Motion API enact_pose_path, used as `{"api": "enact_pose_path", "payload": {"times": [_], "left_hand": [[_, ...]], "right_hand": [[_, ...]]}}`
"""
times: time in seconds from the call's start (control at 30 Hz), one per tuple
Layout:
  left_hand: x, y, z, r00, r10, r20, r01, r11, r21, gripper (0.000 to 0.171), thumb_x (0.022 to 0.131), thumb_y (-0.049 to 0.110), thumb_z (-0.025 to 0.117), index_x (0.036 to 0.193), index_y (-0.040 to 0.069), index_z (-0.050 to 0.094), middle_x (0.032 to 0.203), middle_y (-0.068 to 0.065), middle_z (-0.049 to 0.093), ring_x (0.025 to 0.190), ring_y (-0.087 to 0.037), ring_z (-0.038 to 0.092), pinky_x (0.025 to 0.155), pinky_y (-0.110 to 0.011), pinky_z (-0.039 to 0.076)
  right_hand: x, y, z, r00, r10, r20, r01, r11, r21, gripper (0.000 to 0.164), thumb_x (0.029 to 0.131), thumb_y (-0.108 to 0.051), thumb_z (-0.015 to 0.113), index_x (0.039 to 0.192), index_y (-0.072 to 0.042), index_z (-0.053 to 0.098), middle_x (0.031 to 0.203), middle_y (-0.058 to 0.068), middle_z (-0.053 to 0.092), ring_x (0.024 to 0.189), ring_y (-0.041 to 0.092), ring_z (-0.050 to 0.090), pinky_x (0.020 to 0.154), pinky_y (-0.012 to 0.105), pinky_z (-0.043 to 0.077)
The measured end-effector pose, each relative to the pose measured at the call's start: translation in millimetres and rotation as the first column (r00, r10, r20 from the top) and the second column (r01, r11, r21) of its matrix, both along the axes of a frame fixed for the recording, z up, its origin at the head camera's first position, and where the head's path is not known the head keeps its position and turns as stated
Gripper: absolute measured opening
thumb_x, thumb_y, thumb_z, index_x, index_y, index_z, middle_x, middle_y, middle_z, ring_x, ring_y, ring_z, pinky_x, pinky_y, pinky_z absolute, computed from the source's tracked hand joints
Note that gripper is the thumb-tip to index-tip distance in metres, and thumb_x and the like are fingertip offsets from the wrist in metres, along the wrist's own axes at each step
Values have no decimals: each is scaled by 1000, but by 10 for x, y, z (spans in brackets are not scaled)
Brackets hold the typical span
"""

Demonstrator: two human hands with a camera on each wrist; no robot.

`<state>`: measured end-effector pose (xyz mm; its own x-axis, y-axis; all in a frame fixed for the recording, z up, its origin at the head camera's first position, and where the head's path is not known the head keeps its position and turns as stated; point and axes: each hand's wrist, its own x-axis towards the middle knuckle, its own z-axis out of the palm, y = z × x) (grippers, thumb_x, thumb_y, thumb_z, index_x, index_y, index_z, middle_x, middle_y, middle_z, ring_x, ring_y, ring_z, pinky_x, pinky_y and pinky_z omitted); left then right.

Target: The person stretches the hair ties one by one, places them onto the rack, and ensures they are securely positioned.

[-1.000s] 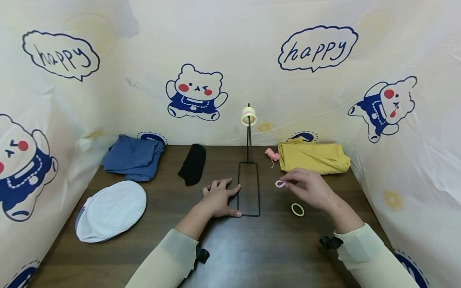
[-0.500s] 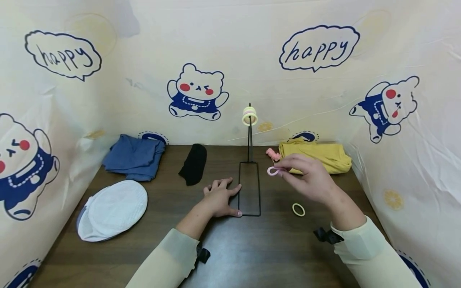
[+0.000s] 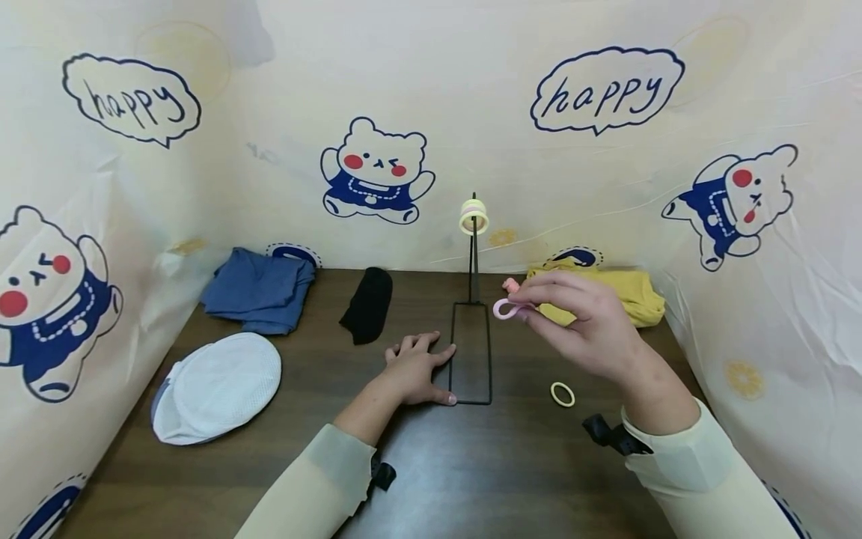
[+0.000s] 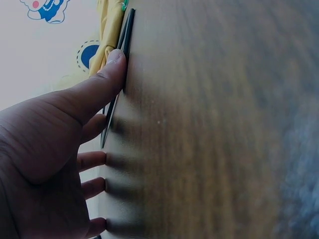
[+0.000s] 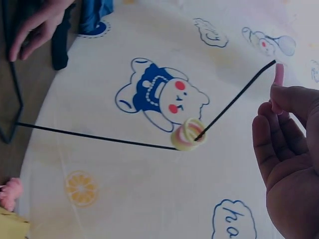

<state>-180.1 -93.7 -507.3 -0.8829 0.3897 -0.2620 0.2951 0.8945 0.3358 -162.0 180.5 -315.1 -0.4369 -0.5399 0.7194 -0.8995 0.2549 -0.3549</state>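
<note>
My right hand (image 3: pixel 592 322) pinches a small pink ring, perhaps a hair tie (image 3: pixel 503 309), between thumb and fingertips, raised above the table to the right of a black wire stand (image 3: pixel 489 352). Several pale yellow and pink rings (image 3: pixel 474 203) hang together on the stand's upper arm. In the right wrist view, the pink ring (image 5: pixel 279 75) is close to the tip of that arm. My left hand (image 3: pixel 416 370) rests on the table with fingers spread, its thumb and index fingertip touching the left side of the stand's rectangular base. A pale yellow ring (image 3: pixel 562 394) lies at the right.
Along the back of the wooden table (image 3: pixel 431 486) lie folded blue cloth (image 3: pixel 259 288), a black sock (image 3: pixel 368 305), folded yellow cloth (image 3: pixel 629 296) and a pink bundle (image 3: pixel 511 285), partly hidden by my right hand. A white cap-like item (image 3: pixel 218 389) lies left. Printed fabric walls surround the table.
My right hand has lifted the pink ring and carried it left toward the stand. My left hand has stayed on the base. The view has shifted slightly.
</note>
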Motion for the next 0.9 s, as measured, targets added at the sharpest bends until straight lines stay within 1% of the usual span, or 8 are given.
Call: {"api": "enact_pose_path", "payload": {"times": [0.13, 0.23, 0.33, 0.4, 0.53, 0.73, 0.9], "left_hand": [[2, -1, -4, 1000, 2, 2, -2, 1000, -9, 100, 77, 71, 79, 161, 40, 36, 172, -5, 19, 150, -40, 21, 107, -68, 23], [3, -6, 13, 1000, 6, 9, -6, 1000, -7, 100, 76, 71, 79, 161, 40, 36, 171, -5, 19, 150, -40, 21, 107, -68, 23], [4, 1, 26, 1000, 4, 20, -4, 1000, -3, 100, 77, 70, 79, 161, 40, 36, 171, -5, 19, 150, -41, 21, 107, -68, 23], [0, 5, 31, 1000, 3, 19, -3, 1000, -6, 100, 77, 71, 79, 161, 40, 36, 171, -6, 19, 149, -41, 22, 107, -68, 23], [-12, 9, 7, 1000, 2, 9, -2, 1000, -16, 100, 77, 72, 78, 161, 41, 35, 171, -5, 19, 149, -40, 23, 108, -69, 23], [-17, 7, 9, 1000, 3, 7, -3, 1000, -9, 100, 76, 72, 79, 161, 41, 36, 171, -5, 20, 149, -40, 23, 107, -69, 23], [-18, 9, -11, 1000, 7, 13, -7, 1000, -7, 100, 76, 72, 79, 161, 41, 36, 171, -5, 19, 149, -41, 22, 107, -69, 22]], "right_hand": [[-14, -50, 81, 999, 26, -30, -26, 1000, 0, 25, 100, -27, 71, 110, -5, 79, 111, 7, 76, 101, 20, 71, 93, 23, 52], [-32, -99, 103, 999, 24, -32, -23, 1000, 7, 20, 93, -15, 80, 111, -6, 79, 111, 4, 76, 99, 18, 71, 89, 21, 53], [-51, -142, 98, 1000, 13, -23, -13, 1000, 16, 28, 84, -1, 85, 111, -7, 80, 111, 2, 76, 94, 14, 71, 83, 19, 53], [-64, -166, 92, 1000, 4, -22, -4, 1000, 21, 33, 80, 3, 86, 111, -7, 80, 111, 2, 75, 94, 13, 70, 81, 18, 52], [-92, -203, 65, 1000, -1, -21, 2, 1000, 25, 32, 80, 4, 86, 110, -7, 80, 110, 2, 75, 93, 14, 70, 79, 18, 52], [-134, -238, 43, 1000, -23, 5, 23, 999, 43, 27, 85, 1, 84, 110, -7, 80, 109, 3, 74, 88, 12, 67, 75, 16, 49], [-219, -279, 23, 999, -33, 10, 33, 999, 33, 24, 84, 1, 84, 107, -6, 80, 108, 3, 75, 87, 12, 68, 78, 18, 50]]}}
